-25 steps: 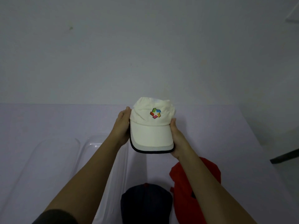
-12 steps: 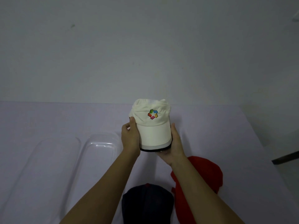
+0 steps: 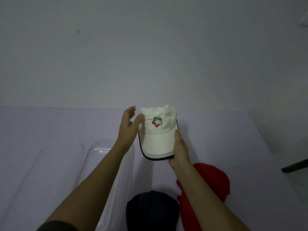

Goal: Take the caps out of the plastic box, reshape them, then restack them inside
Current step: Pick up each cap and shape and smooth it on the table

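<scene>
1. Caps number three: a cream cap [image 3: 156, 140] with a dark-edged brim and a many-coloured logo [image 3: 157, 122] on its front, a dark cap [image 3: 151, 210] and a red cap [image 3: 215, 179].
2. Two clear plastic pieces lie on the pale table [image 3: 50, 124], side by side at the left: the plastic box [image 3: 100, 150] nearer the middle, and a second clear shell [image 3: 55, 164] just beside it. Which of the two is the lid I cannot tell.
3. Two bare hands are in view, both forearms reaching forward from the bottom edge.
4. The left hand [image 3: 128, 129] is spread, its fingers straight and pointing up and away. It holds nothing, and its thumb tip lies at the left edge of the cream cap's crown. It is blurred, so contact is unclear.
5. The right hand [image 3: 180, 150] grips the right edge of the cream cap's brim, thumb lying on top along the edge, the fingers hidden beneath.
6. The cream cap is held up above the table between the two hands, crown away from the person, brim toward them, logo facing the camera.
7. The dark cap lies on the table at the bottom edge, between the forearms. The red cap lies just to its right, partly under the right forearm.
8. All three caps are outside the plastic box.
</scene>
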The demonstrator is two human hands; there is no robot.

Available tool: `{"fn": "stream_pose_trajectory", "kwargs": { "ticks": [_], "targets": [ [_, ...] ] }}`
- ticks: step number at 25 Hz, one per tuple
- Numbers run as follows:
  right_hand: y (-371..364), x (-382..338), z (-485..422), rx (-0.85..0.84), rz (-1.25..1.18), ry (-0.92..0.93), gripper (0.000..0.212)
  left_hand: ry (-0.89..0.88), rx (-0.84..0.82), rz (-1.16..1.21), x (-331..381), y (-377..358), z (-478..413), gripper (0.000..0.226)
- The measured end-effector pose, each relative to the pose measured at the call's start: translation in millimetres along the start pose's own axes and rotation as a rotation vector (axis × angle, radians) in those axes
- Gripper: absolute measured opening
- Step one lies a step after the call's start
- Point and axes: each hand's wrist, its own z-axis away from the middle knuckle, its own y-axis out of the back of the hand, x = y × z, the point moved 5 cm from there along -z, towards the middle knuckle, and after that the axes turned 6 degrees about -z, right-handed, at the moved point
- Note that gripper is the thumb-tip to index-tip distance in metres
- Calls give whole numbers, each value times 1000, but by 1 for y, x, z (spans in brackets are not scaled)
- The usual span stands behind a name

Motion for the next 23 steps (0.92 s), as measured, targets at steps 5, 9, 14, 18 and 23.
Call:
{"fn": "stream_pose_trajectory", "kwargs": {
  "ticks": [5, 9, 14, 18, 23],
  "targets": [
    [-1, 11, 0, -14, -58, -52, 46, -53, -145, -67, 11, 3, -6, 21],
    [3, 13, 4, -22, -61, -43, 48, -2, -208, -56, 14, 3, -7, 22],
    [-3, 5, 14, -26, 2, 19, 39, -32, -84, -323, 19, 4, -11, 41],
    [-1, -5, 21, 3, 62, 61, 23, -152, -197, -529, 39, -4, -13, 42],
    [0, -6, 25, 37, 67, 41, 25, -273, -261, -608, 55, -13, -17, 31]
  ]
}}
